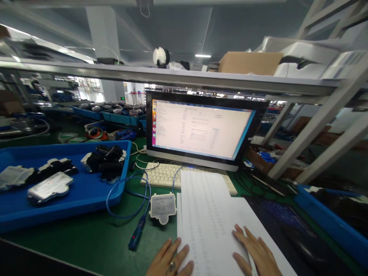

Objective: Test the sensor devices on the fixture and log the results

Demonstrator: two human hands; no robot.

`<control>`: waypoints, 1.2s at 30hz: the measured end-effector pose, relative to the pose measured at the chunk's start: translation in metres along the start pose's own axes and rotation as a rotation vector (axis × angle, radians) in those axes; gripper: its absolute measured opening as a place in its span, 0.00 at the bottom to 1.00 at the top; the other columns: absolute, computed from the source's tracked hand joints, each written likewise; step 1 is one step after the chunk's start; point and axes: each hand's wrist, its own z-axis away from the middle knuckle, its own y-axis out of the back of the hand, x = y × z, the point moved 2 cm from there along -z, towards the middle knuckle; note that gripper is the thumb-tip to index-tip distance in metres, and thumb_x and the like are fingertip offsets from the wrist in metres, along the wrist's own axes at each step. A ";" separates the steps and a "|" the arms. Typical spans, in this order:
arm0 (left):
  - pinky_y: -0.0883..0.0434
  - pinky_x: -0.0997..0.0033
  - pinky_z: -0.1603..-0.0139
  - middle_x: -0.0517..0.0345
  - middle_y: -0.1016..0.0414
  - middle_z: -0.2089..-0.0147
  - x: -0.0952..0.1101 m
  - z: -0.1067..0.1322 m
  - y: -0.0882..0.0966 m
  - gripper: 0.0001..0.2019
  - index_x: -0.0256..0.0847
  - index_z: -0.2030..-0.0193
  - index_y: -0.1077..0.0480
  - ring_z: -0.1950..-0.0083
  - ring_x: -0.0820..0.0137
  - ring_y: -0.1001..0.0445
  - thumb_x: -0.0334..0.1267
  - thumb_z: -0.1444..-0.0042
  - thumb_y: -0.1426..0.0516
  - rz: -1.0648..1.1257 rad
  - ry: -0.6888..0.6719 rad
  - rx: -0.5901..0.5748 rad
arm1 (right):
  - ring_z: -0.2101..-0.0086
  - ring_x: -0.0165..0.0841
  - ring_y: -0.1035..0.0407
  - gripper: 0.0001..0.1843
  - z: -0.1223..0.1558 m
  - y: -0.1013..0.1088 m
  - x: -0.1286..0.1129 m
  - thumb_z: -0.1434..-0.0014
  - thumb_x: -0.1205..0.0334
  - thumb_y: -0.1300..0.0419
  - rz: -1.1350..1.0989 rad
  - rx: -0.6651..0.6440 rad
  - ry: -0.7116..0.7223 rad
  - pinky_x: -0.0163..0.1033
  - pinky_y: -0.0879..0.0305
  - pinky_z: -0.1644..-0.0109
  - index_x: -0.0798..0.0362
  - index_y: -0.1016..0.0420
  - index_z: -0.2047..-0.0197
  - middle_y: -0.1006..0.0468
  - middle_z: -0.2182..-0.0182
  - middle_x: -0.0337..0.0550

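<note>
Printed paper sheets (201,214) lie in front of me, overlapping the keyboard, their rows of text blurred. My left hand (171,258), with a ring on one finger, rests at the sheets' lower left edge, fingers spread. On the right side of the paper is my right hand (255,249), fingers partly stretched, a slim white pen (250,258) held between them. Left of the sheets sits a small pale plastic housing (163,207) with a printed face. Beside it lies a blue cable (115,216) ending in a dark blue plug-like piece (137,234) with a red light.
A blue tray (86,205) with black and white parts stands at left. Behind the papers are a white keyboard (161,174) and a lit monitor (198,130). A dark mouse (301,241) and another blue bin (330,218) are at right. A shelf (184,74) crosses above.
</note>
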 end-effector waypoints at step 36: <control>0.29 0.54 0.46 0.56 0.28 0.46 0.006 -0.018 0.030 0.14 0.43 0.52 0.29 0.44 0.60 0.31 0.32 0.44 0.47 0.192 0.148 -0.254 | 0.82 0.29 0.45 0.14 -0.044 0.015 -0.050 0.52 0.58 0.45 -0.604 0.138 -0.524 0.34 0.46 0.77 0.49 0.45 0.83 0.39 0.88 0.33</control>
